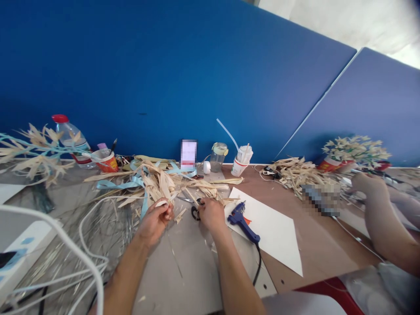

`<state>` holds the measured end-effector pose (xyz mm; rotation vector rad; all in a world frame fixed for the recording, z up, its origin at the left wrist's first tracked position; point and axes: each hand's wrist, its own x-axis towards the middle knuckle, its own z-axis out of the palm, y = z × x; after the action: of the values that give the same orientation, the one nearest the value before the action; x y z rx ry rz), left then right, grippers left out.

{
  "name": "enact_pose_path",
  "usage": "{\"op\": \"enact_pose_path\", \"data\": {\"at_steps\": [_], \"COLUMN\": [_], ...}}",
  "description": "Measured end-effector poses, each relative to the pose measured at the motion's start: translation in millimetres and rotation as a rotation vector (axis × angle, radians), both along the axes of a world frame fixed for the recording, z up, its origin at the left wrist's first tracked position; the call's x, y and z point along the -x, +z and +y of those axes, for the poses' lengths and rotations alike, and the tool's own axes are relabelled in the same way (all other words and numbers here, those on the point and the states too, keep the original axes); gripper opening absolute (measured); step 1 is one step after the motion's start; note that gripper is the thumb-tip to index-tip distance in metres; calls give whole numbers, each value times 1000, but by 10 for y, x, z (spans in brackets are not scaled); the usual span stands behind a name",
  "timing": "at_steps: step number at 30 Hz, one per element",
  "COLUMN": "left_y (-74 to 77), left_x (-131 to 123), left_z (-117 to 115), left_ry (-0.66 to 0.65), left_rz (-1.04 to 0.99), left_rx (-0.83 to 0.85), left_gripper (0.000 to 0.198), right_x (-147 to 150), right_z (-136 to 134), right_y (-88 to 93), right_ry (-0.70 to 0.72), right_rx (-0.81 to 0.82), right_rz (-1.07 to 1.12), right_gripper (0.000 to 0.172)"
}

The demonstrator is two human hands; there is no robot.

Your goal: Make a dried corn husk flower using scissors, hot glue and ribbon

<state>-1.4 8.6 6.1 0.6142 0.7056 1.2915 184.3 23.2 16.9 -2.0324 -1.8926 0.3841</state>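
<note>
My left hand (155, 224) is closed in a pinch on a pale strip of dried husk (161, 203), in front of a heap of dried husks (157, 181). Close by on the right, my right hand (212, 214) has its fingers curled at the black handles of a pair of scissors (194, 213). The scissor blades point left toward the heap and lie low over the table. Light blue ribbon (126, 183) runs through the husks. Right of my right hand, a blue glue gun (243, 222) rests on a white sheet (278, 234).
Thin wires (114, 223) and a white power strip (29, 249) lie at left. Along the blue partition (183, 65) stand a water bottle (74, 140), a phone (188, 155), a jar (218, 157) and a paper cup (239, 166). A co-worker's arm (380, 210) reaches in at right.
</note>
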Motion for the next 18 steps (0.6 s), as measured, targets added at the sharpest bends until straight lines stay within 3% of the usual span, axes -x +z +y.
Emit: {"op": "enact_pose_path", "data": {"at_steps": [10,18], "left_y": [41,15], "left_x": [-3,9], "left_z": [-17,-5], "left_ry": [-13,-11], "left_rz": [21,-9], "left_rx": [21,9], "left_gripper": [22,18], "right_x": [5,-140], "right_z": [-25,206], "right_y": [-5,287], "right_ry": [59,-51], "right_rx": [41,-148], "right_rz": [-167,-216], "right_gripper": [32,27]}}
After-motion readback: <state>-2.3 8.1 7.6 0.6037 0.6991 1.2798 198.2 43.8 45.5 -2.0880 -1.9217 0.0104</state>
